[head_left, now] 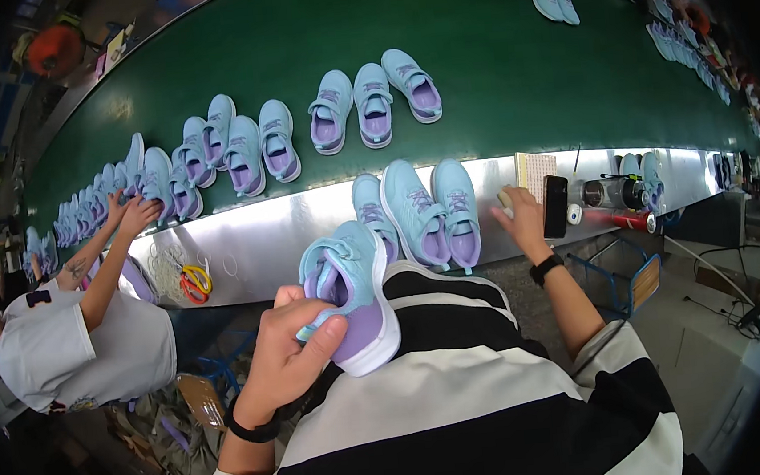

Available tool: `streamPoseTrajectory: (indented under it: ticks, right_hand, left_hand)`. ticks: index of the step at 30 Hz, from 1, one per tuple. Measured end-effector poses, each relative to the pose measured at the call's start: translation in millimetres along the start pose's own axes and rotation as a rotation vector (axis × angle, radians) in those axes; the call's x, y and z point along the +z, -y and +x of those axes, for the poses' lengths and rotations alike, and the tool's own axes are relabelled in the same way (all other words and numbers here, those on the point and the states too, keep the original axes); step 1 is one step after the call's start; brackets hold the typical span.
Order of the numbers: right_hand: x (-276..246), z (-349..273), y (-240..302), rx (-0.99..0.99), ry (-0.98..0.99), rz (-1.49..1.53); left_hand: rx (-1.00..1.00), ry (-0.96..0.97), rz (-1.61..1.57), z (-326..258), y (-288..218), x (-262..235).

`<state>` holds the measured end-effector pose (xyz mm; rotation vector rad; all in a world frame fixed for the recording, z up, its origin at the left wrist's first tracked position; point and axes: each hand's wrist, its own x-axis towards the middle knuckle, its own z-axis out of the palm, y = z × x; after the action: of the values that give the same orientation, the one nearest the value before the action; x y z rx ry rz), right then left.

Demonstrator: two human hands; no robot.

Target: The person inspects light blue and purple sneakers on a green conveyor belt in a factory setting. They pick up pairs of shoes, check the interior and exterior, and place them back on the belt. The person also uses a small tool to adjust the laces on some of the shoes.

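My left hand grips a light-blue sneaker by its heel, thumb on the outside, in front of my torso. Lilac lining and a white sole show on this shoe, which is tilted. On the metal ledge, my right hand has its fingers curled around a small pale block, mostly covered by them, left of a black phone. Between my hands, three matching sneakers rest on the ledge, toes pointing away; the held shoe partly hides the leftmost.
A green conveyor belt carries rows of similar sneakers. At left, a co-worker's hands touch shoes. The metal ledge also bears scissors, white thread, a notepad, a clear jar and a red can.
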<state>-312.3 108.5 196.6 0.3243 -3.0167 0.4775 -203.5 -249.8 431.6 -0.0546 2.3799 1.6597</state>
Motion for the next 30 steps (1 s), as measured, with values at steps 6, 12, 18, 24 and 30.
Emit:
streamPoseTrajectory:
  ticks: [6,12,18,24,30]
  right_hand:
    - [-131.2,8.4,159.7,-0.648,0.295,0.889]
    - [-148.0,22.2,204.0,-0.797,0.182,0.994]
    - [-112.6,5.9,214.3,-0.724,0.349,0.846]
    - [-64.2,-13.3,178.3,-0.704,0.567,0.777]
    - [16.8,-2.3,141.5,-0.621,0.508,0.19]
  left_hand:
    - [0.004,-0.167,0.055,4.1,-1.0,18.1]
    - [0.026,-0.251,0.126,-3.8,2.5,21.6]
    - [0.125,-0.218,0.319,-7.5,17.3,15.4]
    - [0.295,-0.162,0.662,-10.5,83.9,2.6]
    - [0.331,0.019,0.851,18.8,231.5,50.1]
